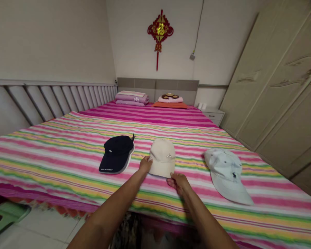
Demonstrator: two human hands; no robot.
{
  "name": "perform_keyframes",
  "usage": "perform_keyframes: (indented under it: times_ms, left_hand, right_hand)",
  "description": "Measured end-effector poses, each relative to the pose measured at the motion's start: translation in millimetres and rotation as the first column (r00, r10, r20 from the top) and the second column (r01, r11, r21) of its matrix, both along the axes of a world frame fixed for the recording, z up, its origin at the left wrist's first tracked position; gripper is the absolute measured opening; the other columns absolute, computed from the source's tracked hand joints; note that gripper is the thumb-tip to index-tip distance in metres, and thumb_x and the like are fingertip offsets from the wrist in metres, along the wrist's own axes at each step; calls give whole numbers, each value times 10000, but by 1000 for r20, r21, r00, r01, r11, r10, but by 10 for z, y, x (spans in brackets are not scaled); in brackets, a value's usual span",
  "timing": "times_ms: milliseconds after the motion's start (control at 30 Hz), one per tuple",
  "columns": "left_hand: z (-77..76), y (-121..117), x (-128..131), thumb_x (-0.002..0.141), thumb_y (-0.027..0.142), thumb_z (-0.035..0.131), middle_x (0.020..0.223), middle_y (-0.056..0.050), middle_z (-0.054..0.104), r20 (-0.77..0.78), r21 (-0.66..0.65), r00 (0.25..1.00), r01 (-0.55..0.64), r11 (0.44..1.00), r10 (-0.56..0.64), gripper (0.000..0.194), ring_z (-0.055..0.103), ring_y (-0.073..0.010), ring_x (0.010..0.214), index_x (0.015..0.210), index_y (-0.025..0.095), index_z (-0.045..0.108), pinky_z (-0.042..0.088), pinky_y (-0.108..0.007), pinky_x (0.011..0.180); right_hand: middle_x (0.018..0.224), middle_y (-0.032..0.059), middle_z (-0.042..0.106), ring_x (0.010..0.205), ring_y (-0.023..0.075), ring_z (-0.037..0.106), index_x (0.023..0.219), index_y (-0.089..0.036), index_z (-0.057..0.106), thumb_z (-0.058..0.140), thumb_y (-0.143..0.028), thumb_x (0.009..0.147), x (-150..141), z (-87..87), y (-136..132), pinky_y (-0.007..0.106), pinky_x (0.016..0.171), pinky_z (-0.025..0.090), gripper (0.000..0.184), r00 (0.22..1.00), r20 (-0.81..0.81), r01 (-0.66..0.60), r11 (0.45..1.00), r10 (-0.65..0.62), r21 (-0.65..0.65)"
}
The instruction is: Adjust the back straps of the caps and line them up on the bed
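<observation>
A cream baseball cap [162, 155] with a small dark logo lies on the striped bedspread, its brim toward me. My left hand [145, 164] grips the cap's left side where crown and brim meet. At the brim's right front corner, my right hand [178, 182] pinches the edge between thumb and fingers. To the left sits a navy baseball cap [118, 152] with white lettering along its brim. A pale, whitish baseball cap [224, 171] with a dark emblem rests on the right, its brim angled toward the lower right. Neither hand touches these other two caps.
The bed's striped cover [75, 152] spreads beneath the caps. Folded purple bedding [131, 99] and a pink pillow on an orange piece [170, 103] lie by the headboard [137, 84]. A railing [67, 98] runs along the left; a wardrobe [269, 76] stands right. A green stool [11, 216] is lower left.
</observation>
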State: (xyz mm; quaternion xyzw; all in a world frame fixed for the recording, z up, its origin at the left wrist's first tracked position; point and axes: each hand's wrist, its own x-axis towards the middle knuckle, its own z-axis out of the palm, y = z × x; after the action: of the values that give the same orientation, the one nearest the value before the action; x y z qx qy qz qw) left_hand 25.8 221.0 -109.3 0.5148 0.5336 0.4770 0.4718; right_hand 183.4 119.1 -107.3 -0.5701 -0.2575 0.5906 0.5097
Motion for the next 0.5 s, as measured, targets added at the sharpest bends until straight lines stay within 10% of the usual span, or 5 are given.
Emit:
perform_keyframes:
  times_ms: [233,500]
  left_hand:
    - [29,-296,-81,615,117,582,1063,-118,596,-163,110,987,0,994,18,338,469,-253,1086,952,118,608,310,-364,952]
    - [-1,-945,-428,490,90,676,1033,-95,627,26,118,999,37,992,-40,314,457,-253,1118,794,168,670,249,-344,1022]
  right_hand:
    - [612,-14,562,514,106,541,789,-119,555,497,-281,823,-51,7,-166,258,504,458,175,923,384,-38,996,4,83]
    - [1020,156,585,973,301,525,935,-138,580,494,-196,685,-143,53,-434,433,822,388,271,581,800,-202,925,-150,321]
